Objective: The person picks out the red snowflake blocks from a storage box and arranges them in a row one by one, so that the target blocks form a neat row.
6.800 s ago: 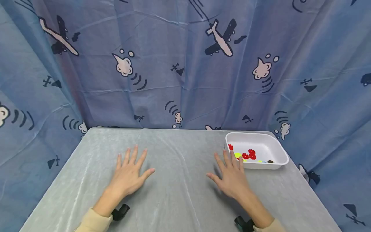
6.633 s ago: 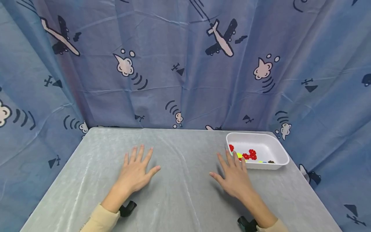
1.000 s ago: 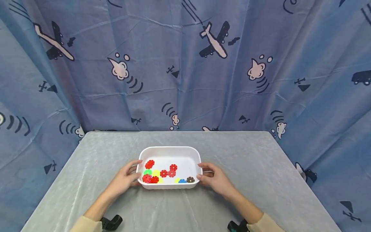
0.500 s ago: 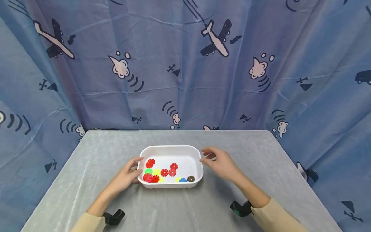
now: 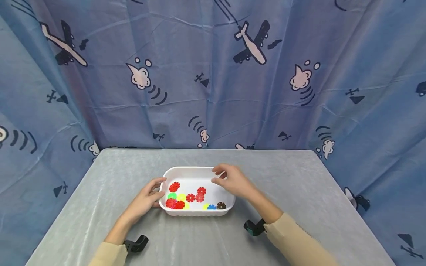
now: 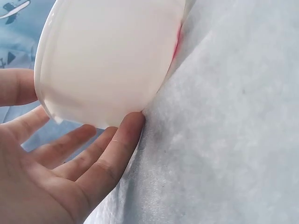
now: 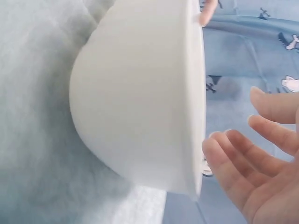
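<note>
A white plastic tray (image 5: 197, 212) sits mid-table, holding several flower-shaped notched discs. Red discs (image 5: 201, 191) lie at the left and middle, alongside a green disc (image 5: 172, 196) and yellow ones (image 5: 181, 197). Near the front right are a blue disc (image 5: 211, 207) and a brown disc (image 5: 221, 205). My left hand (image 5: 144, 201) holds the tray's left end, thumb and fingers against its rim and outer wall, as the left wrist view also shows. Above the tray's right end hovers my right hand (image 5: 236, 181), fingers loosely bent and nothing between them.
A grey cloth-covered table (image 5: 126, 162) spreads around the tray. Behind and beside it hangs a blue curtain (image 5: 179, 85) printed with airplanes. Black wrist devices (image 5: 136, 244) sit on both forearms.
The tray has come from the table's right side to the middle. My right hand has let go of its right end and moved up and left over the tray; my left hand stays put.
</note>
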`<state>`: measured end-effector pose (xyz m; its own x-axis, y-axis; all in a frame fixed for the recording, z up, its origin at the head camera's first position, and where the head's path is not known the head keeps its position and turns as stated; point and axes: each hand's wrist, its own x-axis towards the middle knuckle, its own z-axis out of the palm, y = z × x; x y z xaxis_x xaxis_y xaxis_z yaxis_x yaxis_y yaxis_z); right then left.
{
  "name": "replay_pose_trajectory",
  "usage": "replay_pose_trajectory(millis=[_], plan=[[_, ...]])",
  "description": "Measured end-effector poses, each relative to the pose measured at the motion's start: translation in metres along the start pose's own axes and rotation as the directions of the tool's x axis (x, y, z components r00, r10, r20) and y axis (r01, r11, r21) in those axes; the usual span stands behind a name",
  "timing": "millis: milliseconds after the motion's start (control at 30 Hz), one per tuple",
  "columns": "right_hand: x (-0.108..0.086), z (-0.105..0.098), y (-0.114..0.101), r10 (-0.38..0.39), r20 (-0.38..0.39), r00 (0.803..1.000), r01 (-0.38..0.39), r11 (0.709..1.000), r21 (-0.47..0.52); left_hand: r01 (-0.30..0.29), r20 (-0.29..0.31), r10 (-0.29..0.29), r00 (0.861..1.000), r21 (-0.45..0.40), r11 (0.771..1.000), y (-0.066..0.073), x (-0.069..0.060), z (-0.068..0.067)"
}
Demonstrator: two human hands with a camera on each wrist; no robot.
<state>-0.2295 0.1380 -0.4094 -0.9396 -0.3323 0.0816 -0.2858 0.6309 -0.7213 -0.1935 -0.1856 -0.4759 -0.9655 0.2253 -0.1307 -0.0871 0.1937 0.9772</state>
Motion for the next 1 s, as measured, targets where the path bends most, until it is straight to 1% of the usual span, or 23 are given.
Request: replay_pose_trajectory(millis=[133, 200, 300, 433, 533, 700, 900, 1000], plan=[[0.012, 0.012, 0.002, 0.004, 0.051, 0.999, -0.005, 1.0, 0.016, -0.007, 0.005, 0.007, 1.0, 0.006, 1.0, -0.001, 0.002, -0.001], [0.019, 0.019, 0.003, 0.006, 0.081, 0.997, -0.008, 1.0, 0.012, -0.022, 0.015, 0.022, 1.0, 0.011, 1.0, -0.002, 0.003, -0.002], [0.027, 0.029, 0.004, 0.027, 0.127, 0.992, -0.024, 0.999, -0.026, -0.031, 0.027, 0.031, 0.999, 0.012, 0.999, -0.004, 0.003, -0.003], [0.035, 0.042, 0.007, 0.053, 0.18, 0.982, -0.035, 0.994, -0.102, -0.016, 0.026, 0.015, 1.0, 0.02, 1.0, -0.005, 0.004, -0.003], [0.039, 0.049, 0.01, 0.045, 0.211, 0.976, -0.021, 0.993, -0.119, -0.012, 0.025, 0.011, 1.0, 0.026, 1.0, -0.006, 0.004, -0.003], [0.042, 0.058, 0.018, 0.026, 0.224, 0.974, -0.004, 0.995, -0.1, -0.013, 0.025, 0.013, 1.0, 0.022, 1.0, -0.007, 0.004, -0.004], [0.042, 0.064, 0.026, 0.005, 0.226, 0.974, 0.022, 0.993, -0.116, 0.001, 0.036, -0.001, 0.999, 0.013, 1.0, -0.008, 0.003, -0.005], [0.042, 0.065, 0.027, 0.004, 0.236, 0.972, 0.026, 0.992, -0.124, 0.001, 0.04, -0.001, 0.999, 0.012, 1.0, -0.009, 0.003, -0.006]])
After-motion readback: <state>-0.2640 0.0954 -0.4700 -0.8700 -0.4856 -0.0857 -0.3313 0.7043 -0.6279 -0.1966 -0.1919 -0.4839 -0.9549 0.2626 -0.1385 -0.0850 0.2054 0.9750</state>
